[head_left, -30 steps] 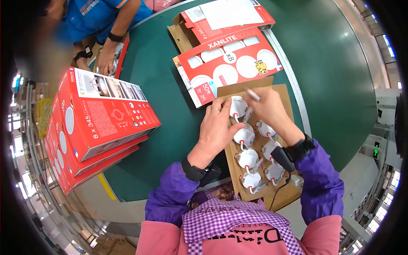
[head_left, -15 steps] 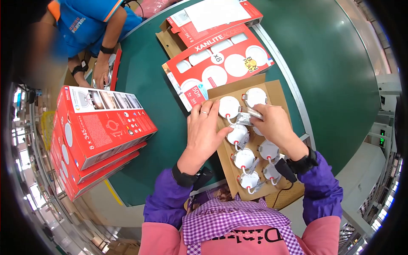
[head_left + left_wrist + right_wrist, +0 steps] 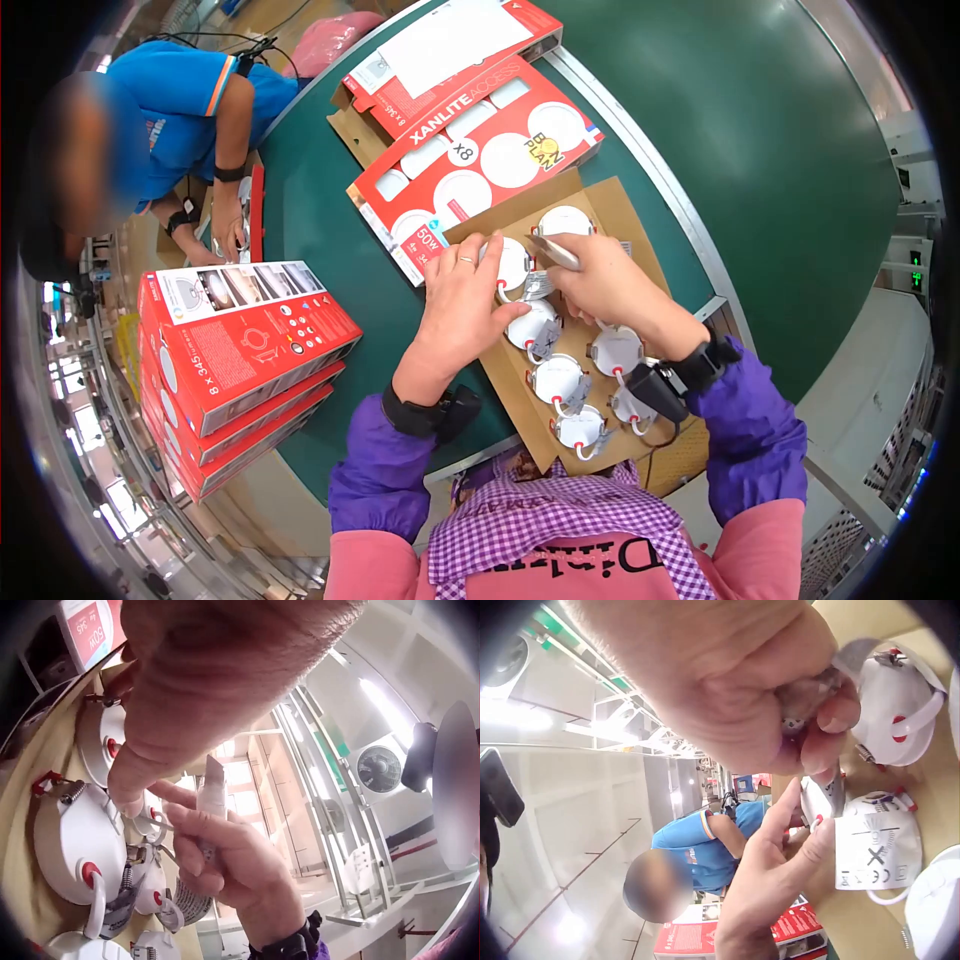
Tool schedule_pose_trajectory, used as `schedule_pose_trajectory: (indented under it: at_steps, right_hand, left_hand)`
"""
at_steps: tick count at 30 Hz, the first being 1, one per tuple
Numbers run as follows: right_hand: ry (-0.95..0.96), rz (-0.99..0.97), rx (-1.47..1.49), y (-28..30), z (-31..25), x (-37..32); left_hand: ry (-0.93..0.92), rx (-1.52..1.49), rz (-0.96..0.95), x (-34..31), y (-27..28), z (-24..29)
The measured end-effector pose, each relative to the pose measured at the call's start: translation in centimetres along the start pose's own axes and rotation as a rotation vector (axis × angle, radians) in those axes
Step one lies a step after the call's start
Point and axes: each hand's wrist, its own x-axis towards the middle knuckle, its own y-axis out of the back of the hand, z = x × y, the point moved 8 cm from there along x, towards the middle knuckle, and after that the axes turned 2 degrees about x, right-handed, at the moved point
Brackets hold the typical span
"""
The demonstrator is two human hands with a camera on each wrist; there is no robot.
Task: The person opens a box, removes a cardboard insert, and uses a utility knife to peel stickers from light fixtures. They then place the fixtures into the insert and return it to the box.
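Several white round downlights (image 3: 557,378) with spring clips, short white cords and printed tags (image 3: 866,855) lie in two columns in a brown cardboard tray (image 3: 622,212). My right hand (image 3: 605,285) grips a slim tool with a slanted flat tip, which looks like a utility knife (image 3: 212,796), over the upper part of the tray. Its tip points toward the left hand. My left hand (image 3: 450,310) lies across the tray's left edge, its fingers extended at an upper-left downlight (image 3: 513,262) and the thumb by the one below.
Red printed boxes (image 3: 480,150) lie beyond the tray on the green table (image 3: 760,220), with a white sheet (image 3: 445,50) on the farther one. A stack of red boxes (image 3: 255,350) stands to the left. Behind it, another person (image 3: 185,125) works at a box.
The head view has shifted, so table items appear further left. My right hand drew back from the top downlight, then came back up near it, tool tip now showing. The left hand stays by the tray's edge.
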Motion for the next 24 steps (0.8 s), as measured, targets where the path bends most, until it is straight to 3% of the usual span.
schedule_pose_trajectory:
  at_steps: [3,5,9,11,15,17,19,20,21,23,24]
  right_hand:
    - [0.036,-0.017,0.012,0.2,-0.7,2.1]
    - [0.028,-0.08,-0.27,-0.5,-1.2,3.4]
    - [-0.023,-0.09,-0.41,-1.0,-1.2,4.6]
    - [0.054,-0.03,-0.486,-0.9,-1.8,4.5]
    - [0.04,0.005,-0.442,-0.5,-1.7,4.6]
    - [-0.005,-0.197,-0.356,-1.7,-1.5,4.2]
    - [-0.073,-0.179,-0.289,-1.4,-2.5,2.4]
    - [0.129,0.168,-0.245,1.3,-2.7,3.2]
    - [0.171,0.252,-0.258,3.0,-3.2,3.1]
    - [0.56,0.288,-0.47,2.4,-4.5,2.5]
    - [0.553,0.284,-0.473,1.9,-4.0,2.6]
  left_hand:
    - [0.006,-0.025,0.003,0.1,0.1,0.1]
    - [0.002,-0.027,0.024,0.0,0.0,0.1]
    - [-0.002,-0.035,0.059,-0.2,0.0,0.0]
    - [0.01,-0.043,0.069,-0.3,-0.1,-0.3]
    - [0.037,-0.089,0.091,-0.4,-0.2,-0.7]
    - [0.035,-0.086,0.098,-0.4,-0.3,-0.8]
    - [0.04,-0.116,0.133,-0.5,0.0,-0.8]
    - [0.042,-0.142,0.122,-0.5,0.1,-0.8]
    - [0.044,-0.144,0.123,-0.6,0.1,-0.9]
    - [0.028,-0.127,0.124,-0.4,0.0,-0.8]
    - [0.025,-0.129,0.133,-0.4,0.1,-0.8]
